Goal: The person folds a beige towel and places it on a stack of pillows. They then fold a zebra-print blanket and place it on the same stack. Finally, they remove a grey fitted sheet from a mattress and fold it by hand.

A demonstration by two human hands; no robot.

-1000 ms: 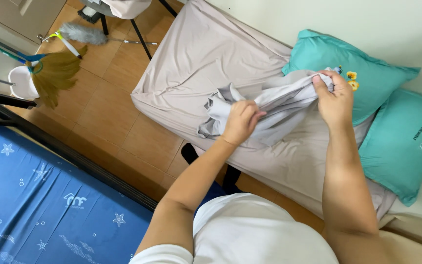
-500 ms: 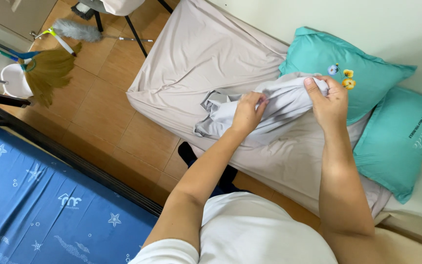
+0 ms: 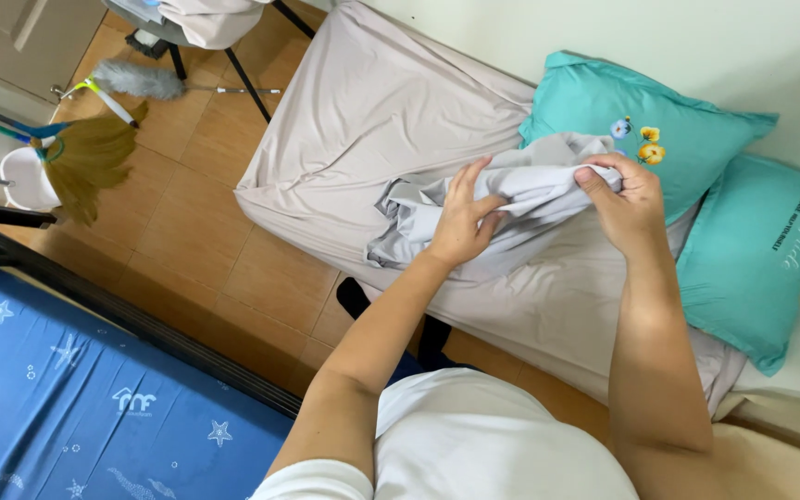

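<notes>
Grey cloth [image 3: 502, 208], crumpled, hung between both hands above a beige-sheeted mattress [image 3: 363, 130]. The left hand [image 3: 463, 222] pinched a fold near its middle, and the right hand [image 3: 627, 199] gripped its upper edge. Doing this well likely meant finding a hem and pulling taut. Beyond the right hand lay two teal pillows [image 3: 641, 111]; a broom [image 3: 85, 162] lay far left.
</notes>
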